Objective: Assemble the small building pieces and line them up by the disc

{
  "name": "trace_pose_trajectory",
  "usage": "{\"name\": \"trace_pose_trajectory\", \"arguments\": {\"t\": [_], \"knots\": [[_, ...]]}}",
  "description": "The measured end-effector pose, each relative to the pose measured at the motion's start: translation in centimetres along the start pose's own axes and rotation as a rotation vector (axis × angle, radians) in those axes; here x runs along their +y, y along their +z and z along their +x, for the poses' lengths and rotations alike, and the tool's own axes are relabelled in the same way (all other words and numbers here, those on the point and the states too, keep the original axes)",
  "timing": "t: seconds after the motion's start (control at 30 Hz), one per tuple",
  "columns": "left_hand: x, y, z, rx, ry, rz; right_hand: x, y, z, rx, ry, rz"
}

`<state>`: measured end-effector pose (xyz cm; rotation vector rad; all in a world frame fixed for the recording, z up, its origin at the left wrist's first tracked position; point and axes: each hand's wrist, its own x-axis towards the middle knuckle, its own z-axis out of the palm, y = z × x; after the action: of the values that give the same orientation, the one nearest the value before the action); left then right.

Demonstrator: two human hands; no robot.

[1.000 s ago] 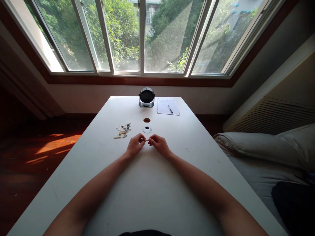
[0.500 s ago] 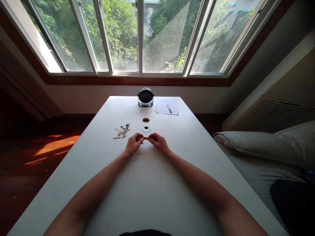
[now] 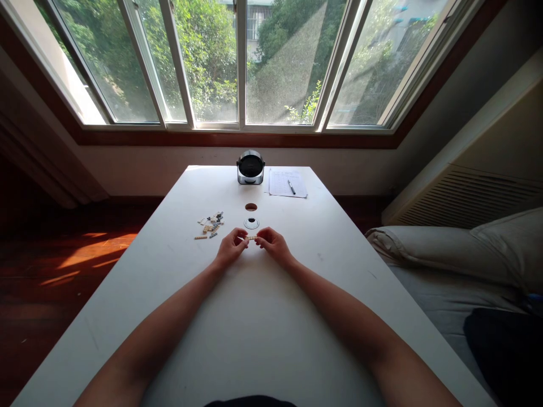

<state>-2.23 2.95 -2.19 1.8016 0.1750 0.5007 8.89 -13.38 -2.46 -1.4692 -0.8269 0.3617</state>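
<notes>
A small tan building brick (image 3: 251,238) spans the gap between my two hands, its studded face showing. My left hand (image 3: 232,246) pinches its left end between thumb and fingers. At the other end, my right hand (image 3: 271,245) grips it the same way. The fingers cover both ends of the piece. To the left of my left hand lies a loose pile of tan, grey and black building bricks (image 3: 211,227), with one long tan brick (image 3: 200,238) at its near edge.
Just beyond my hands, a round cover ring (image 3: 251,223) lies on the white table (image 3: 263,328), with a hole (image 3: 251,207) behind it. Farther back stand a round black device (image 3: 250,166) and papers (image 3: 282,183) with a pen (image 3: 291,187). A bed (image 3: 424,282) adjoins the right side.
The brick between my hands has turned, so its studs show where a plain side faced me before. Both hands stay in nearly the same place.
</notes>
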Motion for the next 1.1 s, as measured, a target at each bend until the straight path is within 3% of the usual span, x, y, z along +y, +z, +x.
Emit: {"name": "trace_pose_trajectory", "arguments": {"t": [0.73,1.1], "knots": [[0.0,0.0,0.1,-0.018,-0.017,-0.093,0.4,-0.1,0.1,-0.016,-0.008,-0.056],[0.0,0.0,0.1,-0.027,-0.009,-0.116,-0.7,-0.1,-0.2,0.018,-0.037,-0.186]]}}
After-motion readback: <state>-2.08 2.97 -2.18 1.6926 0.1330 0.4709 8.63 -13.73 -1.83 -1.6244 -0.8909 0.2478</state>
